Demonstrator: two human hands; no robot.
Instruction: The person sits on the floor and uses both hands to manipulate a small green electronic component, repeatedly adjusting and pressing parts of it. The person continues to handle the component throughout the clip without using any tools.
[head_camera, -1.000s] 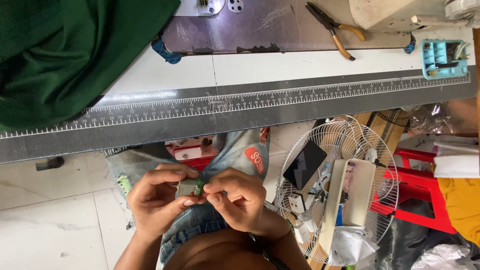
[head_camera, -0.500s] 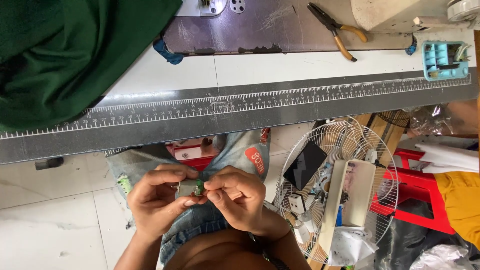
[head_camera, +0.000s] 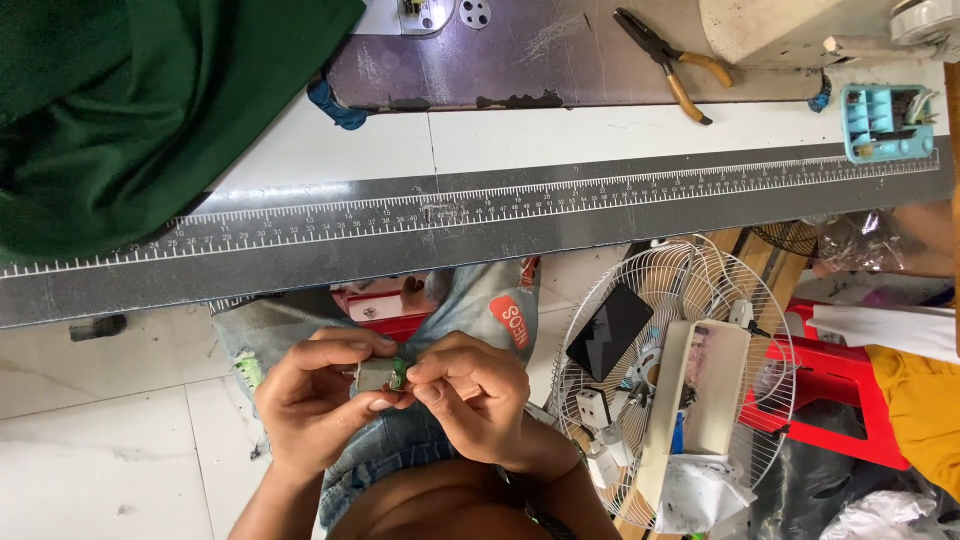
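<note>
1. Below the desk edge, over the lap, the left hand (head_camera: 315, 400) and the right hand (head_camera: 475, 400) meet around a small grey boxy metal piece with a green bit at one end (head_camera: 382, 375).
2. Left grip: thumb and fingers are closed on the grey piece from its left side; most of the piece is covered by the fingers, so its full shape cannot be made out.
3. Right grip: thumb and forefinger are pinched together at the green end; what exactly they pinch is too small to tell.
4. Under the hands lie faded blue jeans with a red patch (head_camera: 505, 315); the forearms run out of the bottom edge.
5. Along the front of the white desk (head_camera: 600, 135) runs a long dark grey strip marked like a ruler (head_camera: 480, 225), cut off at both sides.
6. A dark green cloth (head_camera: 130, 110) is heaped on the desk's left, spilling past the top and left edges.
7. Orange-handled pliers (head_camera: 670, 60) rest on the scuffed metal plate of a sewing machine (head_camera: 520, 50), only partly in view.
8. A light blue plastic tray (head_camera: 885, 120) sits at the desk's right end.
9. On the floor to the right lies a white wire fan guard (head_camera: 670, 380) with a dark phone (head_camera: 608, 330) and a white power strip (head_camera: 695, 400) on it.
10. A red plastic stool (head_camera: 840, 385) is partly hidden behind the fan.
</note>
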